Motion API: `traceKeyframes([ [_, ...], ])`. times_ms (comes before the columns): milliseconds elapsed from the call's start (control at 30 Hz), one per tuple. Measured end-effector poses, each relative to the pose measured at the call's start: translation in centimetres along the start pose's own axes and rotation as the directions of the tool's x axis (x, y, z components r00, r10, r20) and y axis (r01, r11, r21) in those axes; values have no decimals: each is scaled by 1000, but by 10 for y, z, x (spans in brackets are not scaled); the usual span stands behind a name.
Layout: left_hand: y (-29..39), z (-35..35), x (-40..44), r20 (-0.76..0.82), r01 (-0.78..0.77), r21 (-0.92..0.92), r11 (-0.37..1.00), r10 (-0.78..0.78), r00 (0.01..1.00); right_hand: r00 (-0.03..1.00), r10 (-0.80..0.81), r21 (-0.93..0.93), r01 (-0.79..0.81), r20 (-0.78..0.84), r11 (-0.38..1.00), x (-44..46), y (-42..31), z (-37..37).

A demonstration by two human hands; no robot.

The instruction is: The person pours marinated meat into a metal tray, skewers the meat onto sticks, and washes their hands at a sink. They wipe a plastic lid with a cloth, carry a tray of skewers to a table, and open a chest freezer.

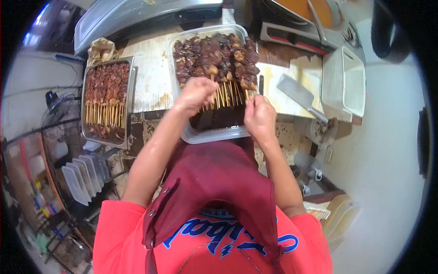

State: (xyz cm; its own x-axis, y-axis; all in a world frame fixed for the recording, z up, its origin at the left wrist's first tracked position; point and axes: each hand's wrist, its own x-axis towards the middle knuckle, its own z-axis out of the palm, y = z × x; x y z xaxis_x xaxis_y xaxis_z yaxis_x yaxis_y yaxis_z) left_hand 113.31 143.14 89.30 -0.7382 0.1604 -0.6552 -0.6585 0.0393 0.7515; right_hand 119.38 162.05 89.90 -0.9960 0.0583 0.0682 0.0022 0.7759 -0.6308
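A clear plastic tub (214,137) stands at the counter's front edge, with dark liquid in its near end. Across its far part lie several skewers of dark glazed meat (189,59), their bare sticks pointing toward me. Over the tub's left side, my left hand (197,96) is closed on the stick of a meat skewer (211,57) that rests above the others. On the right, my right hand (261,115) pinches the stick of another meat skewer (246,66) by the tub's right rim. Its fingertips are partly hidden.
A metal tray (129,105) full of meat skewers lies to the left, beside a crumpled paper bag (101,49). At right are a cleaver-like broad blade (295,93) and a white plastic basket (332,86). Metal equipment (137,18) stands along the back.
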Motion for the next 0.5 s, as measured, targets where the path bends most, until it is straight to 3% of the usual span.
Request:
traceKeyframes([
  [133, 21, -29, -5, 118, -2, -121, 993, 16, 993, 994, -100, 14, 101, -32, 995, -4, -2, 22],
  [233, 15, -35, -2, 111, -6, -89, 996, 16, 994, 995, -12, 17, 11, 98, 1000, 8, -6, 51],
  [500, 0, -35, -3, 108, -79, -44, 996, 83, 991, 980, 23, 52, -34, 195, 998, 20, -14, 105],
])
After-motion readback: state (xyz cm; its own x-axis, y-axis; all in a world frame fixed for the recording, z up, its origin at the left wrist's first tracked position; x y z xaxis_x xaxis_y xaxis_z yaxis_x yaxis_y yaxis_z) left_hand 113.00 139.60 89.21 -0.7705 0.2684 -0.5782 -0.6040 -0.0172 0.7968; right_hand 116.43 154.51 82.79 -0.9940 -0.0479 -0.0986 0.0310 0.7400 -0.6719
